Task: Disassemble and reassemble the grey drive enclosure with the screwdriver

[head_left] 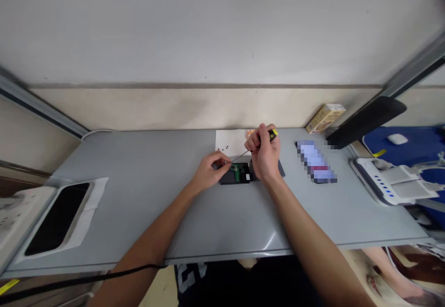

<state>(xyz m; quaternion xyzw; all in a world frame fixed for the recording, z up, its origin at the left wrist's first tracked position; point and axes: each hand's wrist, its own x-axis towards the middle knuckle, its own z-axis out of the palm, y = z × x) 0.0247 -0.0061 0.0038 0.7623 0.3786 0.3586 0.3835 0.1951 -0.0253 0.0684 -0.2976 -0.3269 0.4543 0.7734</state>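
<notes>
The right hand (264,155) has its fingers wrapped around the handle of a screwdriver (273,135), which slants down and to the left over a green circuit board (238,172) in a black case (235,182) on the table (156,158). At the screwdriver's tip, the left hand (208,171) has thumb and forefinger drawn close together; whether they pinch the tip or something tiny cannot be told. Small dark bits (223,149) lie on a white paper (222,139) just behind. The screwdriver looks stiff and light, best gripped by its thick handle, with the thin shaft merely guided near its end. The case is probably light and apt to slide, so its outer edges are the safest hold; the board looks fragile and should not be pressed.
</notes>
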